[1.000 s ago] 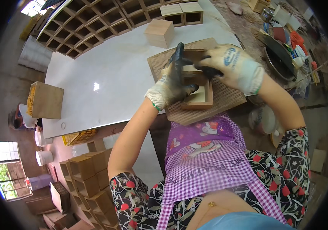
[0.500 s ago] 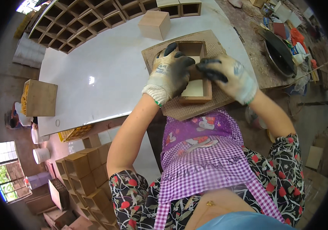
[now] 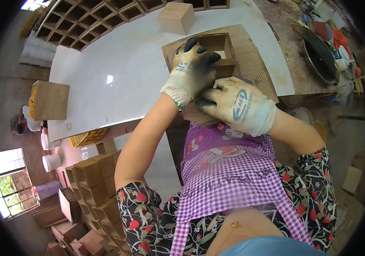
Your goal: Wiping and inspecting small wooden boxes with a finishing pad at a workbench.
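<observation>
A wooden box (image 3: 226, 67) with a crosswise divider lies on a brown perforated board (image 3: 253, 59). My left hand (image 3: 192, 70), in a pale glove with a dark coating, grips the box's left side, fingertips at the upper compartment. My right hand (image 3: 236, 104), gloved alike, has curled fingers over the lower end of the box, hiding most of that compartment. A pale wooden block (image 3: 175, 18) sits beyond the board on the white table (image 3: 105, 94).
Open wooden boxes (image 3: 80, 25) line the far edge. A box with yellow contents (image 3: 51, 101) stands at left, near another person (image 3: 29, 119). A black pan (image 3: 319, 59) and clutter fill the right bench. Stacked boxes (image 3: 93, 181) are at lower left.
My right hand has come down and left, toward my body, from the box's right side onto its lower end, covering that compartment. My left hand stays on the left side.
</observation>
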{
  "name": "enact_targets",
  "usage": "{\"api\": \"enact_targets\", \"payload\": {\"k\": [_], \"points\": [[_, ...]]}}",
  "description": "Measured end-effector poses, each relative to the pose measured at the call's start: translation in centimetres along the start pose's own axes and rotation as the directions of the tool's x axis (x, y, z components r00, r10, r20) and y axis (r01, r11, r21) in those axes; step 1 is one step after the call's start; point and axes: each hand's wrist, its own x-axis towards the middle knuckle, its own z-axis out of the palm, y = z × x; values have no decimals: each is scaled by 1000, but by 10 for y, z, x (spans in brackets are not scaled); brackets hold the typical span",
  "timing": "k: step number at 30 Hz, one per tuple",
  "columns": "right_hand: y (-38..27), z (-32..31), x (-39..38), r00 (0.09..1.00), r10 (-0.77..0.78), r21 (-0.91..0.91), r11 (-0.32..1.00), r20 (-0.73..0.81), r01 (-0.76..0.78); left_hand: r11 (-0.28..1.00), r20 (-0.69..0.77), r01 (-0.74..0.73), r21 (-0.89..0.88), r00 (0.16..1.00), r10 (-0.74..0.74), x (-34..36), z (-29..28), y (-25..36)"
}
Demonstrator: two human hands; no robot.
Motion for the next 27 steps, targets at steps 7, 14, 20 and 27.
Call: {"api": "enact_targets", "payload": {"k": [7,14,20,27], "points": [[18,-30,-67,956,295,7,956,12,-295,995,-36,72,-66,997,-74,-6,1,-1],[3,-8,-43,873,261,181,962,-412,-202,973,162,220,72,960,-229,-5,-2,3],[6,16,-64,760,633,948,311,-151,-71,911,212,256,322,919,-333,-52,-59,23],[75,100,-63,762,417,719,689,-495,91,499,-393,772,-395,349,-851,-221,-134,79]]}}
